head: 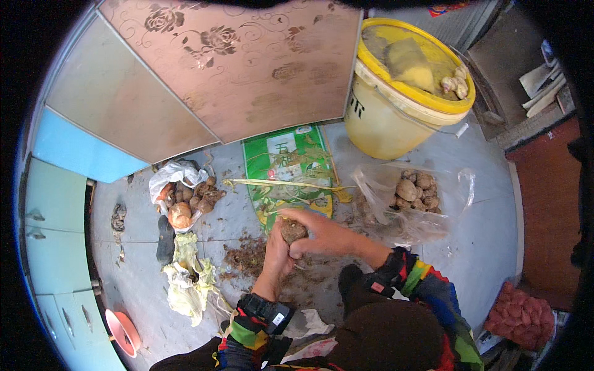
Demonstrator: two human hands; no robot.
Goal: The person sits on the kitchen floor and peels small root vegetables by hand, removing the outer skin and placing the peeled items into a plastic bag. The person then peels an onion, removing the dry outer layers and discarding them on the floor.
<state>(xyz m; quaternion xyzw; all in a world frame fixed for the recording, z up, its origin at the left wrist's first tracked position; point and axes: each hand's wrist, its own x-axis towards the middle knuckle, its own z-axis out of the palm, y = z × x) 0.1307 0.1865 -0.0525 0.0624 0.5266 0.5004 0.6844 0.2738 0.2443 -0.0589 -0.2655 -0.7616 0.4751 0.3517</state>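
Note:
A round brown taro-like root (293, 231) is held between my two hands above the floor. My left hand (275, 250) cups it from the left and below. From the right, my right hand (321, 235) wraps its fingers over the far side, with the thumb near its lower edge. Reddish-brown root scrapings (243, 258) lie on the floor beside my left hand. Beyond the hands, a green printed sack (288, 160) lies flat with dry debris on it. A clear plastic bag (420, 227) to the right holds several roots (416, 191).
A white plastic bag (178, 172) of roots lies left, near a dark shoe (164, 240) and wilted cabbage leaves (188, 287). A yellow-lidded bucket (390, 125) carries ginger (456, 83). A pink basin (123, 333) and a red net bag (517, 316) stand at the sides.

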